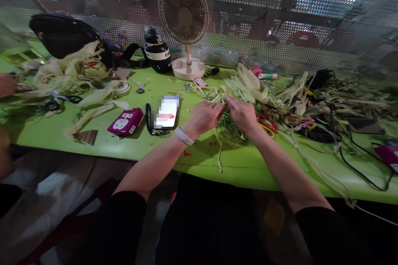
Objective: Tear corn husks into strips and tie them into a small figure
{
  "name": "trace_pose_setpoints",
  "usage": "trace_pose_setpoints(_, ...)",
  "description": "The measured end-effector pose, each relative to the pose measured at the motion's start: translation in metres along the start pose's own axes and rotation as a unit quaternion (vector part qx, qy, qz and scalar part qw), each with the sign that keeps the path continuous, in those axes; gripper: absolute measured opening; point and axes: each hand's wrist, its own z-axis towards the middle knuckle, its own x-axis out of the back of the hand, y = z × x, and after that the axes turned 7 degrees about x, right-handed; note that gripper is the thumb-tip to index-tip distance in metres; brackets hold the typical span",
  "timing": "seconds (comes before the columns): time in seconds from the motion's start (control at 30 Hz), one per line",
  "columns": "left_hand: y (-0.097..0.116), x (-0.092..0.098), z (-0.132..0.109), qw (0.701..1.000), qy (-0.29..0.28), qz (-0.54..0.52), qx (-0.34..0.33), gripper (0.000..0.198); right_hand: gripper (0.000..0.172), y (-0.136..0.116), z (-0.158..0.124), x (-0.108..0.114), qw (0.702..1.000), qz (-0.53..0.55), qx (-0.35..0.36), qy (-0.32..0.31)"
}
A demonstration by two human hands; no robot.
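Note:
My left hand and my right hand meet over the green table, fingers closed and pinching pale corn husk strips between them. A thin strip hangs down below my left hand onto the tabletop. Beneath and beside my right hand lies a heap of green shreds. Broad pale husks are piled just behind my right hand. Red-handled scissors lie partly covered to its right. The exact finger grip is too small to tell.
A lit phone and a magenta case lie left of my hands. Behind stand a fan and a dark bottle. Black scissors, husks and another person's hand are far left. Cables cross the right side.

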Motion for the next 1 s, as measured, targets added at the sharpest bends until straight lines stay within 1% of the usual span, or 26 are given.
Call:
trace_pose_setpoints(0.13, 0.000, -0.002, -0.002, 1.000, 0.008, -0.004, -0.019, 0.027, 0.038, 0.000, -0.002, -0.001, 1.000, -0.009, 0.008, 0.028)
trace_pose_setpoints(0.3, 0.002, -0.004, -0.003, 0.998, 0.028, -0.009, -0.056, 0.025, 0.038, -0.002, -0.003, 0.001, 1.000, 0.020, -0.003, 0.016)
trace_pose_setpoints(0.4, 0.002, -0.002, -0.003, 0.994, 0.066, -0.055, -0.064, 0.028, 0.036, 0.001, -0.001, 0.002, 0.999, 0.036, 0.017, 0.017)
trace_pose_setpoints(0.47, 0.000, 0.001, -0.001, 0.985, 0.118, -0.119, -0.023, 0.035, 0.033, 0.006, 0.003, 0.003, 0.996, 0.069, 0.034, 0.039)
trace_pose_setpoints(0.53, -0.006, 0.004, 0.001, 0.963, 0.176, -0.194, 0.061, 0.039, 0.030, 0.012, 0.008, 0.005, 0.989, 0.120, 0.056, 0.066)
trace_pose_setpoints(0.6, -0.013, 0.003, 0.004, 0.935, 0.206, -0.250, 0.145, 0.037, 0.027, 0.016, 0.012, 0.006, 0.979, 0.172, 0.087, 0.072)
trace_pose_setpoints(0.63, -0.016, 0.002, 0.005, 0.924, 0.202, -0.274, 0.172, 0.036, 0.027, 0.018, 0.013, 0.007, 0.973, 0.193, 0.102, 0.068)
trace_pose_setpoints(0.67, -0.019, 0.000, 0.006, 0.918, 0.176, -0.301, 0.190, 0.037, 0.026, 0.018, 0.014, 0.007, 0.969, 0.212, 0.113, 0.062)
trace_pose_setpoints(0.77, -0.025, -0.005, 0.008, 0.898, 0.050, -0.383, 0.212, 0.044, 0.026, 0.017, 0.014, 0.009, 0.961, 0.243, 0.122, 0.043)
trace_pose_setpoints(0.8, -0.025, -0.006, 0.008, 0.887, 0.018, -0.409, 0.213, 0.046, 0.026, 0.017, 0.014, 0.009, 0.961, 0.247, 0.118, 0.038)
trace_pose_setpoints(0.93, -0.023, -0.003, 0.010, 0.836, -0.040, -0.506, 0.209, 0.057, 0.026, 0.011, 0.014, 0.013, 0.964, 0.249, 0.096, 0.006)
trace_pose_setpoints(1.0, -0.021, -0.001, 0.011, 0.812, -0.071, -0.538, 0.216, 0.060, 0.028, 0.007, 0.015, 0.017, 0.966, 0.246, 0.082, -0.017)
